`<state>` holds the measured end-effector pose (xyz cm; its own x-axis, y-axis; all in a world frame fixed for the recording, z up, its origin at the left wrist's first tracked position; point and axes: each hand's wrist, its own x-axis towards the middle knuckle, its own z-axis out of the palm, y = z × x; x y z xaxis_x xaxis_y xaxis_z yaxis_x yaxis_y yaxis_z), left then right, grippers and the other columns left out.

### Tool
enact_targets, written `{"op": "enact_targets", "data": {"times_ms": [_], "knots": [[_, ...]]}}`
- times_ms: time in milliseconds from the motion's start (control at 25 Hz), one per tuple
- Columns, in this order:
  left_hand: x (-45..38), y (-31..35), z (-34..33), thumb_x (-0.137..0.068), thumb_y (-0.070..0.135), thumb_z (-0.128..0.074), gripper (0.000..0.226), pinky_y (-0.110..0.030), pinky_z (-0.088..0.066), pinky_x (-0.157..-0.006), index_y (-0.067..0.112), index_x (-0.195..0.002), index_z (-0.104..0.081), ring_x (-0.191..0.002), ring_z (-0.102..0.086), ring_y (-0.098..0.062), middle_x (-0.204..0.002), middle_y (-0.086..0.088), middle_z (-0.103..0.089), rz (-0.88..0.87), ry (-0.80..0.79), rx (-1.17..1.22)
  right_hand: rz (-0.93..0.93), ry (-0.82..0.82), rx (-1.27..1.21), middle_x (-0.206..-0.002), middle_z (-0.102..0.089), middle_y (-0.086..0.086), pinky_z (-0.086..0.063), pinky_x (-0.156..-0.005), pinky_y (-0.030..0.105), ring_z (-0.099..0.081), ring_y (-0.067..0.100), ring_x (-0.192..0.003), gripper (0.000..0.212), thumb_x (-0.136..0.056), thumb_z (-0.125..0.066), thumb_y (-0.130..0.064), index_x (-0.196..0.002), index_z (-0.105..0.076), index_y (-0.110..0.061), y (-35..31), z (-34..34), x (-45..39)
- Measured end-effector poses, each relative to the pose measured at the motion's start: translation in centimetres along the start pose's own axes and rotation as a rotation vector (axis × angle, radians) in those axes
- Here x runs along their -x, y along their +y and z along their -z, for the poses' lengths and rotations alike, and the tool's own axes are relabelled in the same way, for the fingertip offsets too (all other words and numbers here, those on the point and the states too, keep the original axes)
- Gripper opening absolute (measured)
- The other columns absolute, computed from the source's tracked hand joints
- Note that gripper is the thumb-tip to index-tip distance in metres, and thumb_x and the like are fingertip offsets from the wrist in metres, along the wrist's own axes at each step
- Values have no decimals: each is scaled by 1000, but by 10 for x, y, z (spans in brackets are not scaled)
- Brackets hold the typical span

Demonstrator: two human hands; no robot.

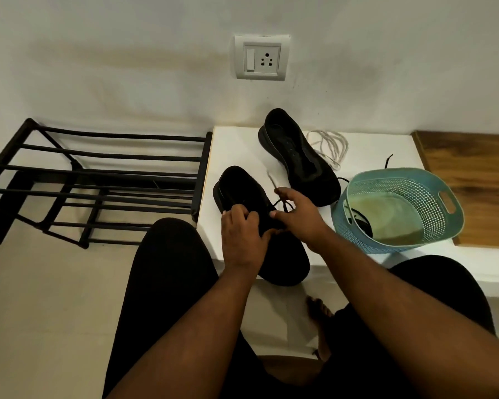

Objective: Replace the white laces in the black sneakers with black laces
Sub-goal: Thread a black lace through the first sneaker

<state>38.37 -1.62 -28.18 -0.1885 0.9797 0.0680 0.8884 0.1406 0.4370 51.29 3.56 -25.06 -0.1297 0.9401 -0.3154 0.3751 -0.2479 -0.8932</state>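
Observation:
Two black sneakers lie on a white bench (236, 145). The near sneaker (242, 191) sits at the bench's front edge under both hands. My left hand (241, 237) grips its upper with curled fingers. My right hand (297, 214) pinches a black lace (283, 204) that loops over the sneaker's eyelets; a blurred lace end rises above the fingers. The far sneaker (297, 156) lies behind without laces. A pile of white laces (329, 145) lies to its right by the wall.
A teal perforated basket (398, 208) stands at the right of the bench, with a black lace inside and another hanging over its rim. A black metal shoe rack (98, 180) stands on the floor at the left. A wooden board (473, 180) lies at the right. My knees flank the bench front.

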Motion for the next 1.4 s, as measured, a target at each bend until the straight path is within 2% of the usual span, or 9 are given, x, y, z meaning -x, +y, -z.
{"op": "enact_targets", "data": {"times_ms": [120,280,560,720,880,1040,1200,1320,1400], "knots": [[-1,-3,0,-79,56,-70,45,-36,-47,-96,14,-96,-63,-109,-45,-24,-112,-5,-46,-25,-36,12,87,-84,342,-90,-64,2,-49,-62,20,-61,14,-79,23,-83,-72,-10,-106,-68,-11,-7,11,-12],[-4,-5,1,-73,75,-58,63,-35,-48,-85,14,-87,-63,-102,-45,-23,-104,-3,-47,-45,-63,15,225,-378,877,-103,-66,6,-48,-81,32,-62,21,-96,18,-90,-64,-17,-105,-69,-11,-37,32,-27],[-3,-10,-1,-68,68,-71,59,-47,-50,-87,11,-82,-67,-98,-50,-32,-96,-8,-53,-94,-1,-16,219,-251,1261,-115,-61,7,-50,-87,41,-58,27,-102,25,-88,-64,-26,-113,-64,-20,-92,91,-68],[5,-7,-1,-73,69,-66,57,-39,-48,-87,14,-88,-65,-99,-49,-25,-104,-5,-51,-60,5,-25,476,150,899,-117,-57,8,-48,-88,41,-55,29,-103,49,-81,-72,-20,-127,-54,-17,-42,53,-27],[6,1,2,-79,63,-64,49,-35,-42,-89,15,-90,-66,-104,-47,-22,-112,-1,-50,45,20,12,164,-144,486,-127,-59,3,-46,-97,33,-58,22,-111,46,-91,-54,-3,-134,-53,-19,29,15,35],[9,4,4,-82,63,-60,45,-36,-32,-87,19,-89,-65,-106,-45,-21,-115,3,-48,81,1,6,65,-94,688,-117,-64,8,-48,-88,37,-59,26,-109,41,-94,-53,-20,-135,-50,-21,28,15,44],[8,7,10,-86,61,-57,42,-37,-29,-88,20,-92,-66,-108,-45,-22,-118,2,-48,135,-24,38,-55,-45,834,-85,-63,0,-40,-64,28,-62,23,-86,17,-91,-58,-33,-93,-63,-18,7,21,74],[16,16,20,-92,40,-60,25,-36,-33,-87,19,-104,-64,-111,-48,-23,-123,-1,-51,220,85,254,-137,-153,86,-84,-68,2,-39,-52,22,-57,14,-62,6,-89,-64,-16,-95,-67,-17,-3,22,99],[25,19,32,-93,20,-59,14,-32,-42,-90,16,-106,-63,-109,-53,-20,-118,-2,-54,264,111,572,-174,-256,-428,-107,-71,0,-36,-47,24,-47,13,-51,35,-92,-58,-3,-120,-62,-24,-8,25,104]]}}
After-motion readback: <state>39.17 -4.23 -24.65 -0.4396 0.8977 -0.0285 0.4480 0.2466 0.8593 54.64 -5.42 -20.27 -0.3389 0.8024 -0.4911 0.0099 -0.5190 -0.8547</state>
